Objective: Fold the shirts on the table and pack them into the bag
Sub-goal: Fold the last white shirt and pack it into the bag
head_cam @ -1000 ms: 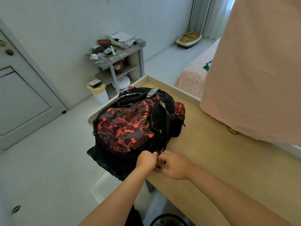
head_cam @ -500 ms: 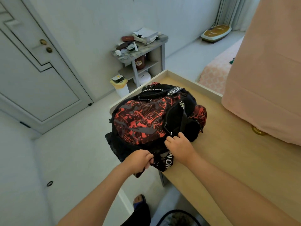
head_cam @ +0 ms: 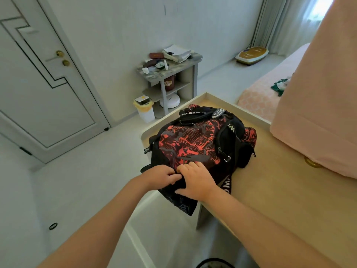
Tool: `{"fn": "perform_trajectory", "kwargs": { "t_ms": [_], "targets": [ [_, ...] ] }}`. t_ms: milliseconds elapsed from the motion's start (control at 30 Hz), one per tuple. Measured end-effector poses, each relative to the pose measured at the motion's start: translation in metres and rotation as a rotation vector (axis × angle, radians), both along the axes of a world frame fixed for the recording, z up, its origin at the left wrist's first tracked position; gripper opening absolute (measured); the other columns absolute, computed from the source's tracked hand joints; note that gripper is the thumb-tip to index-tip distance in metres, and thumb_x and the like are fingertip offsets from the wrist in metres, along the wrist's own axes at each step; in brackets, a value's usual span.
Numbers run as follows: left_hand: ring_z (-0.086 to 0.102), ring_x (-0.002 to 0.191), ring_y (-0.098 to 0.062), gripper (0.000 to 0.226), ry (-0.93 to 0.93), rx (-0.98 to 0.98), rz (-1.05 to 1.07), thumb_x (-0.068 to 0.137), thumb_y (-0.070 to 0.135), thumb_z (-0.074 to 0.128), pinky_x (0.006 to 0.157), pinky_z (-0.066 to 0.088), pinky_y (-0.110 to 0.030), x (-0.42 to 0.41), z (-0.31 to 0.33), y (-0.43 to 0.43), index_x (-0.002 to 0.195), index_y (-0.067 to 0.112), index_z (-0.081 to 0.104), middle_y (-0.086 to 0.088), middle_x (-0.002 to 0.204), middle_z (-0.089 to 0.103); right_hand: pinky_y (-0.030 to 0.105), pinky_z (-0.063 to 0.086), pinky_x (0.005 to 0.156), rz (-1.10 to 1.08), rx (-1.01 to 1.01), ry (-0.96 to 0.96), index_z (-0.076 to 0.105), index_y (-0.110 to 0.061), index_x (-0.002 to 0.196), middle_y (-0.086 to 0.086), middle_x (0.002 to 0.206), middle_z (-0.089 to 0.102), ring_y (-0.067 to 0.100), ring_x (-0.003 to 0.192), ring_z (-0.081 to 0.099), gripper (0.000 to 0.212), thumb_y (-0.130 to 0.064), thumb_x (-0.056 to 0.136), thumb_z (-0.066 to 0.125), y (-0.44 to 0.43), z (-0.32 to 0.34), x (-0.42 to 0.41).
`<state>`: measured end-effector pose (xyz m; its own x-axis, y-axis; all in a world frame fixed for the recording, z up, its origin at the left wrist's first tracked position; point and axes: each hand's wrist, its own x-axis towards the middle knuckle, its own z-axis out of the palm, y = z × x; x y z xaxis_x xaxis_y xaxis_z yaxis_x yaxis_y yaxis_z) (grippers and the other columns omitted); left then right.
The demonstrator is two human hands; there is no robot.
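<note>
A black backpack [head_cam: 195, 144] with a red printed front lies bulging on the near-left corner of the wooden table [head_cam: 280, 194], its lower edge hanging over the table's side. My left hand [head_cam: 160, 176] pinches the bag's near edge with curled fingers. Touching it from the right, my right hand [head_cam: 195, 180] presses down on the same edge, fingertips on the red panel. No shirt shows outside the bag. What my fingers hold is hidden, possibly a zipper pull.
A large pink cloth [head_cam: 320, 97] hangs over the table's right side. Behind the table stand a cluttered grey shelf [head_cam: 170, 72] and a small white bin [head_cam: 144, 111]. A door [head_cam: 44, 93] is at left, a bed [head_cam: 262, 89] at far right.
My right hand has come off the bag's side strap and down to the near edge, meeting the left hand. The view has swung further left and up, showing more of the door.
</note>
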<state>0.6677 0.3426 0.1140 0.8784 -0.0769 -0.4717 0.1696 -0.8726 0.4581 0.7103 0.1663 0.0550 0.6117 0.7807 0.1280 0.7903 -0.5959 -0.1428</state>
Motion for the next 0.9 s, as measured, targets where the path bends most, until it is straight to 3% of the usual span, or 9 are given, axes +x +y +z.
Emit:
{"fn": "perform_trajectory", "kwargs": {
  "t_ms": [133, 233, 367, 467, 567, 633, 667, 767, 900],
  "targets": [
    [0.056, 0.067, -0.015, 0.041, -0.041, 0.106, -0.079, 0.099, 0.049, 0.043, 0.066, 0.044, -0.033, -0.003, -0.010, 0.035, 0.068, 0.025, 0.055, 0.004, 0.067, 0.056, 0.037, 0.041, 0.083, -0.071, -0.114, -0.014, 0.058, -0.022, 0.094, -0.004, 0.091, 0.065, 0.023, 0.090, 0.064, 0.025, -0.042, 0.085, 0.069, 0.011, 0.001, 0.003],
    [0.056, 0.073, -0.013, 0.042, -0.090, 0.192, -0.053, 0.101, 0.051, 0.037, 0.064, 0.041, -0.031, 0.001, -0.012, 0.082, 0.071, 0.026, 0.052, 0.006, 0.073, 0.057, 0.034, 0.035, 0.083, -0.097, -0.188, 0.057, 0.058, -0.024, 0.091, -0.008, 0.091, 0.064, 0.020, 0.092, 0.062, 0.020, -0.042, 0.088, 0.067, -0.002, 0.015, 0.009],
    [0.055, 0.071, -0.011, 0.042, -0.165, 0.257, -0.108, 0.100, 0.054, 0.036, 0.063, 0.042, -0.031, 0.018, -0.005, 0.108, 0.073, 0.027, 0.054, 0.008, 0.071, 0.057, 0.034, 0.032, 0.083, -0.249, -0.360, 0.135, 0.044, -0.028, 0.083, -0.014, 0.082, 0.048, 0.018, 0.096, 0.057, 0.027, -0.042, 0.087, 0.067, -0.034, 0.025, 0.009],
    [0.060, 0.077, -0.013, 0.039, -0.151, 0.155, -0.198, 0.100, 0.051, 0.039, 0.071, 0.050, -0.035, 0.023, -0.014, 0.085, 0.078, 0.027, 0.062, 0.008, 0.077, 0.063, 0.037, 0.034, 0.085, -0.463, -0.514, 0.313, 0.048, -0.029, 0.089, -0.008, 0.091, 0.049, 0.020, 0.104, 0.053, 0.017, -0.033, 0.079, 0.061, -0.048, 0.040, 0.007],
    [0.063, 0.074, -0.014, 0.035, -0.085, -0.104, -0.196, 0.100, 0.044, 0.044, 0.075, 0.053, -0.035, 0.023, -0.027, 0.068, 0.075, 0.029, 0.064, 0.006, 0.074, 0.065, 0.038, 0.037, 0.082, -0.530, -0.235, 0.208, 0.045, -0.029, 0.098, -0.007, 0.097, 0.046, 0.021, 0.098, 0.049, 0.031, -0.040, 0.070, 0.056, -0.030, 0.048, -0.002],
    [0.063, 0.072, -0.016, 0.034, -0.063, -0.216, -0.188, 0.099, 0.040, 0.046, 0.073, 0.052, -0.036, 0.024, -0.031, 0.066, 0.075, 0.027, 0.066, 0.004, 0.071, 0.065, 0.037, 0.041, 0.080, -0.425, -0.053, 0.083, 0.047, -0.028, 0.101, -0.008, 0.098, 0.046, 0.019, 0.094, 0.048, 0.038, -0.047, 0.069, 0.056, 0.005, 0.047, -0.010],
    [0.063, 0.070, -0.017, 0.034, -0.063, -0.240, -0.195, 0.099, 0.039, 0.047, 0.073, 0.051, -0.036, 0.025, -0.032, 0.066, 0.074, 0.026, 0.066, 0.004, 0.070, 0.064, 0.036, 0.042, 0.080, -0.366, -0.068, 0.072, 0.049, -0.028, 0.103, -0.008, 0.100, 0.047, 0.017, 0.094, 0.047, 0.042, -0.053, 0.070, 0.058, 0.025, 0.044, -0.014],
    [0.061, 0.069, -0.015, 0.034, -0.087, -0.206, -0.260, 0.098, 0.040, 0.048, 0.070, 0.048, -0.034, 0.031, -0.033, 0.075, 0.073, 0.025, 0.066, 0.003, 0.071, 0.065, 0.036, 0.043, 0.083, -0.352, -0.272, 0.098, 0.053, -0.024, 0.111, -0.006, 0.107, 0.052, 0.016, 0.099, 0.049, 0.054, -0.061, 0.074, 0.067, 0.065, 0.031, -0.018],
    [0.057, 0.068, -0.008, 0.036, -0.170, 0.024, -0.282, 0.100, 0.048, 0.042, 0.061, 0.042, -0.028, 0.035, -0.039, 0.104, 0.078, 0.029, 0.063, 0.009, 0.072, 0.061, 0.035, 0.047, 0.082, -0.424, -0.210, 0.157, 0.062, -0.020, 0.101, -0.004, 0.103, 0.058, 0.022, 0.100, 0.058, 0.024, -0.040, 0.089, 0.067, 0.057, 0.031, -0.022]
  ]
}}
